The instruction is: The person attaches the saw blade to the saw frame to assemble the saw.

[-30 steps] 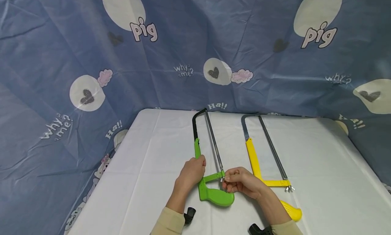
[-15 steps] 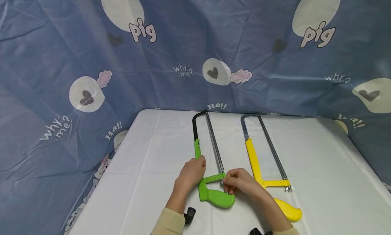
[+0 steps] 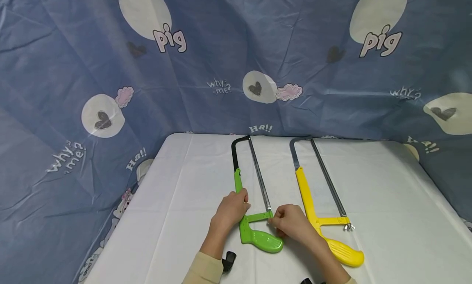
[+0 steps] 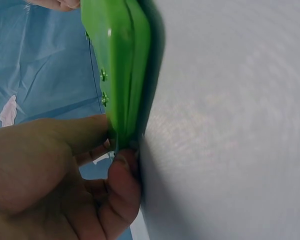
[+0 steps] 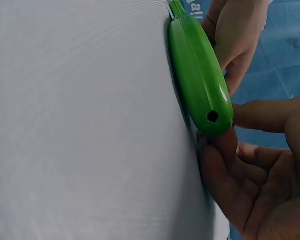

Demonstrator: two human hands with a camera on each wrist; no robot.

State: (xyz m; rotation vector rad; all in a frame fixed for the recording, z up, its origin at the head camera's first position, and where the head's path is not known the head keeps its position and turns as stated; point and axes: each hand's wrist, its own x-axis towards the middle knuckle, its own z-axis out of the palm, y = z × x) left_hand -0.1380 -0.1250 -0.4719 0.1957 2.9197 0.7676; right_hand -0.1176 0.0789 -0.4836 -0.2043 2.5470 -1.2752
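A green hacksaw (image 3: 262, 240) with a black front bow lies on the white table, its blade (image 3: 260, 179) stretched along the right side. My left hand (image 3: 230, 209) grips its frame just above the handle, and the left wrist view shows thumb and fingers round the green edge (image 4: 121, 75). At the near end of the blade, my right hand (image 3: 294, 223) pinches the hacksaw's wing nut, which the fingertips mostly cover. In the right wrist view the green handle (image 5: 197, 70) with its round hole partly hides those fingers.
Just right of the green one lies a yellow hacksaw (image 3: 305, 190), its silver wing nut (image 3: 348, 227) showing at the blade's near end. The right forearm passes close to its yellow handle (image 3: 348, 253). A blue printed cloth (image 3: 206, 50) hangs behind the white table (image 3: 195, 173).
The blade side of the green hacksaw has dropped slightly toward the table. My right fingers have shifted a little and now cover the wing nut; the left hand keeps its grip.
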